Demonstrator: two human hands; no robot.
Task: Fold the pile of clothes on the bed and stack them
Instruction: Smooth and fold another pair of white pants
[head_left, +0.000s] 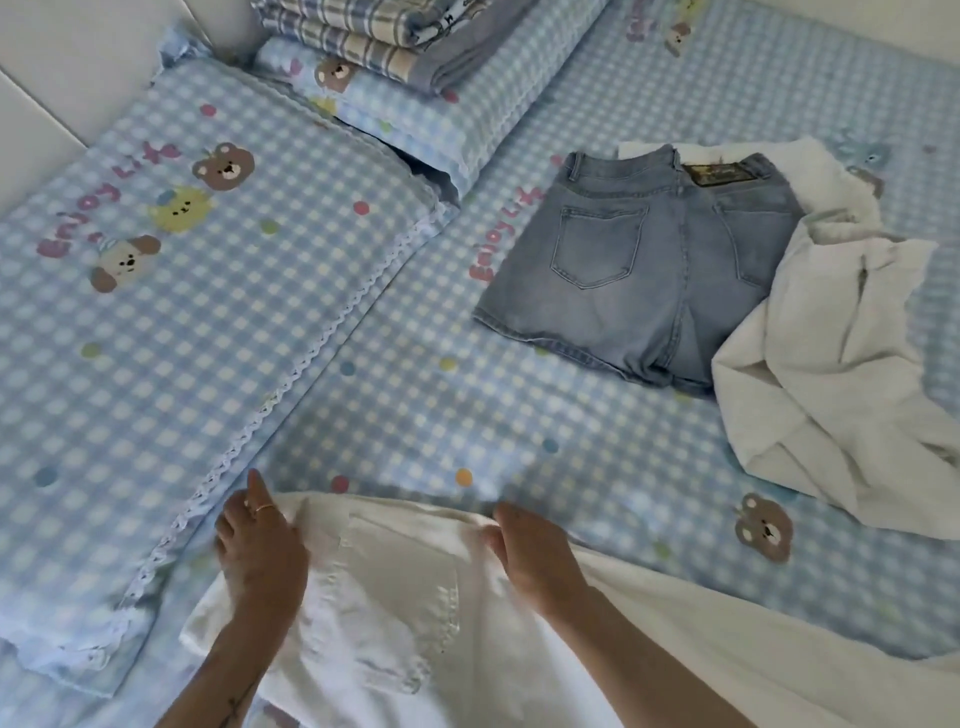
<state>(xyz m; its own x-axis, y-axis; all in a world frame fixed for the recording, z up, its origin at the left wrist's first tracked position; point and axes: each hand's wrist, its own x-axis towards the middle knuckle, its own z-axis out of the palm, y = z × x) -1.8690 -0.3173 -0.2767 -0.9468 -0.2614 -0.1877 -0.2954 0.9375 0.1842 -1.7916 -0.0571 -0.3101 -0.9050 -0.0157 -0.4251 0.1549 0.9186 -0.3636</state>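
White trousers (405, 587) with a back pocket facing up lie spread on the bed at the near edge. My left hand (260, 551) lies on their left part, with the forefinger stretched out and the other fingers curled at the cloth's top edge. My right hand (530, 551) pinches the cloth's top edge near the middle. Folded light blue denim shorts (639, 270) lie flat farther back on the right. A crumpled white garment (831, 374) lies beside and partly over the shorts.
The bed (415, 415) has a blue checked sheet with bear prints. A matching pillow (156, 270) lies at the left. Folded checked blankets (384, 47) are stacked at the head of the bed. A white headboard (62, 67) stands at the far left.
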